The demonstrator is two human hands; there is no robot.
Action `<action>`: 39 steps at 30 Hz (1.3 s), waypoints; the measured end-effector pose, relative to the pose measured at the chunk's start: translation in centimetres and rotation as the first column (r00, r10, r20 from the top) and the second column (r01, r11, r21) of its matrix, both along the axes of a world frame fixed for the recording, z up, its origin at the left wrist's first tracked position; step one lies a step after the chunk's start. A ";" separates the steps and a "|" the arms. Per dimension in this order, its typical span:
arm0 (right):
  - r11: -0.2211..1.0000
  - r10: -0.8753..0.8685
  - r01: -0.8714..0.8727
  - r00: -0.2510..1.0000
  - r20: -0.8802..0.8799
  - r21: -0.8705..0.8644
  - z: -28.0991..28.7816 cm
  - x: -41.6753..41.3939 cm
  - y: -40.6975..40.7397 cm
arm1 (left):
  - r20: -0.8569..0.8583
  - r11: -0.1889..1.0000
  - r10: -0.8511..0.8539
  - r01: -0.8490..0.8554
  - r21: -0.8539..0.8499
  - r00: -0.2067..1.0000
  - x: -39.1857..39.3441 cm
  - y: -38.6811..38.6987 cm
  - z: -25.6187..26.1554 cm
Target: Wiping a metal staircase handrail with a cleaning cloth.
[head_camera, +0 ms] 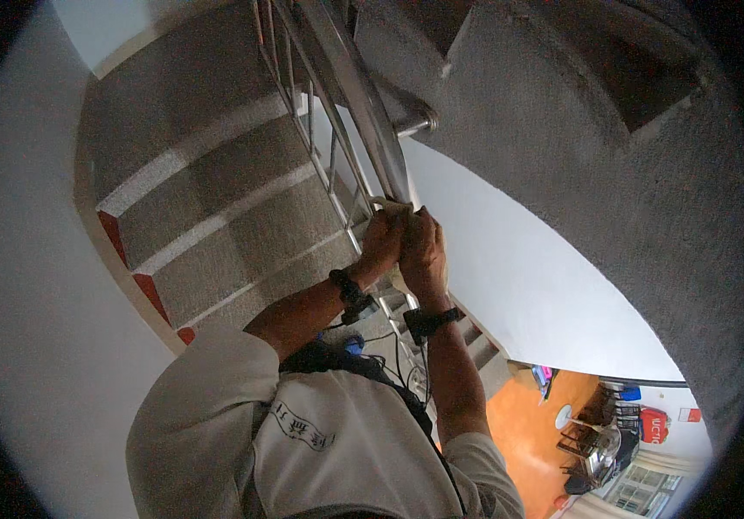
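My left hand (385, 240) and my right hand (425, 243) are side by side on the stainless steel handrail (372, 110) of a curved staircase. A pale cloth (392, 206) shows at the fingertips of both hands, wrapped over the rail, and more pale material hangs below between the wrists. Both hands are closed around the cloth and rail; the fingers' undersides are hidden. Black straps with small devices sit on both wrists, and dark cables run from them towards my body.
Metal balusters (311, 123) run beside the rail. Carpet-like grey steps (242, 240) with pale edges curve along the white wall (28, 259). A rough grey stair underside (540, 130) hangs at right. Far below, an orange floor (514, 441) holds chairs, a table and boxes.
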State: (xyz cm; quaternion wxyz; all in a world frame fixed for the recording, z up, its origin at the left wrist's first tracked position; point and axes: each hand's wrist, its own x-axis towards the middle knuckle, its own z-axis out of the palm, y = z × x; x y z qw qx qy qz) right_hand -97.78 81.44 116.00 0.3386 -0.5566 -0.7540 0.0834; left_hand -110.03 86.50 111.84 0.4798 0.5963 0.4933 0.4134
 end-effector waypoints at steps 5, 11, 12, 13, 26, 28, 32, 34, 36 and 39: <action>0.980 0.025 -0.050 0.991 0.133 0.191 1.0 -2.1 2.3 | 0.053 0.908 0.285 -0.288 0.303 0.957 -2.3 3.8 -4.1; 0.940 -0.294 0.335 0.891 -0.345 0.067 -0.1 -0.2 2.5 | 0.357 0.690 0.477 -0.594 0.414 0.803 -8.2 11.7 6.9; 0.914 -0.378 0.404 0.878 -0.293 0.029 -1.1 0.1 2.0 | 0.283 0.666 0.555 -0.622 0.411 0.782 -9.0 13.5 10.1; 0.910 -0.389 0.414 0.872 -0.296 0.025 -2.6 0.7 1.8 | 0.204 0.619 0.543 -0.553 0.557 0.814 -10.3 15.2 13.5; 0.883 -0.469 0.463 0.876 -0.113 -0.077 -5.0 -0.5 1.9 | -0.514 0.320 0.687 0.421 0.848 0.513 -15.0 23.2 18.4; 0.868 -0.496 0.489 0.858 -0.136 -0.081 -4.9 -0.7 1.9 | -0.610 0.412 0.589 0.452 0.791 0.530 -12.0 19.8 16.6; 0.876 -0.482 0.478 0.869 -0.114 -0.057 -5.2 -0.4 2.2 | -0.629 0.476 0.508 0.417 0.774 0.588 -7.3 13.7 12.9; 0.881 -0.473 0.469 0.876 -0.093 -0.060 -4.9 -0.5 2.3 | -0.584 0.491 0.570 0.330 0.806 0.579 -6.9 12.6 12.0; 0.872 -0.482 0.472 0.873 -0.068 -0.130 -4.5 -0.9 2.1 | -0.484 0.424 0.516 0.280 0.861 0.707 -7.4 12.0 11.5; 0.868 -0.494 0.483 0.865 -0.088 -0.116 -4.5 -1.1 2.0 | -0.450 0.353 0.370 0.324 0.878 0.813 -8.7 10.7 8.4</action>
